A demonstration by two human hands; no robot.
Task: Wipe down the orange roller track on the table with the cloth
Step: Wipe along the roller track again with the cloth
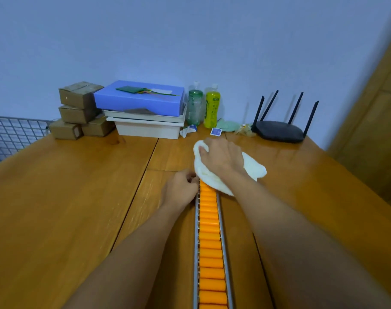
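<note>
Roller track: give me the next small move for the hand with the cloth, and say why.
Probably draw the cloth toward the body along the roller track. The right hand holds the bunched cloth down on the track's far end, the left hand grips the rail just beside it, and the long run of orange rollers nearer the camera lies uncovered.
</note>
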